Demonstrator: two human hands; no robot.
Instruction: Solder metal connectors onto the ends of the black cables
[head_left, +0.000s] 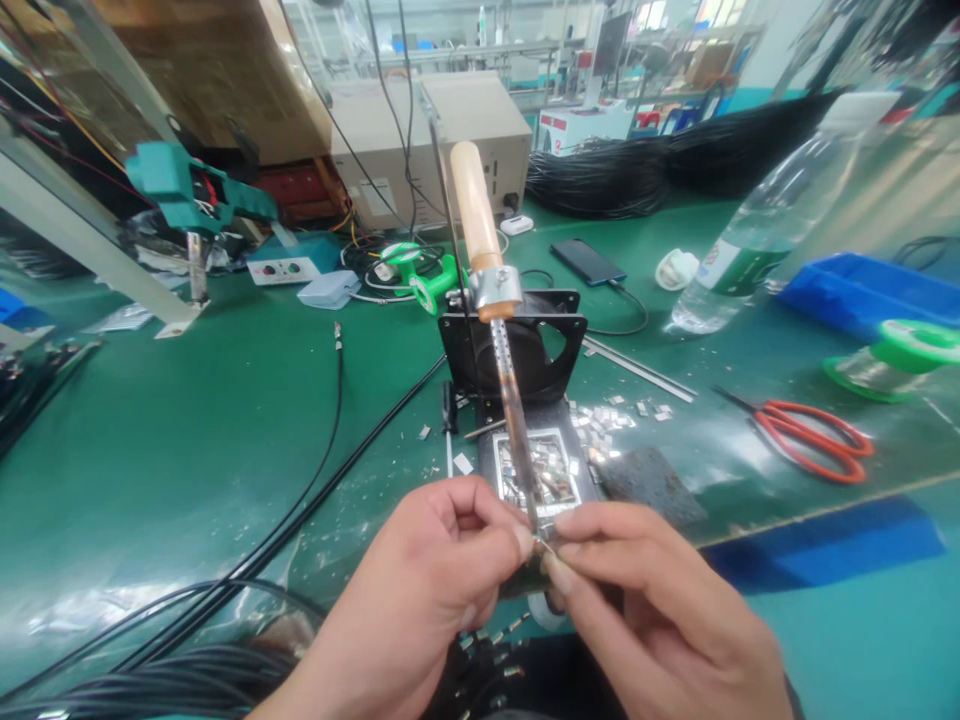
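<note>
A soldering iron point(517, 430) with a wooden handle is clamped in a stand, tip pointing down towards me. Right at the tip, my left hand point(442, 560) pinches a small part between thumb and forefinger; the fingers cover most of it. Opposite, my right hand point(652, 590) is closed in a pinch on a thin silvery wire point(548, 546) that looks like solder and reaches the tip. Whether the wire touches the part cannot be made out. Behind the hands, a tray point(573, 470) of small metal pieces sits under the iron. Dark cable ends with metal tips point(510, 630) lie below.
A black fan frame point(517, 345) stands behind the iron. To the right are red-handled scissors point(814, 440), a green solder spool point(900, 360), a water bottle point(772, 220) and a blue bin point(862, 290). Black cables point(300, 520) cross the green bench on the left.
</note>
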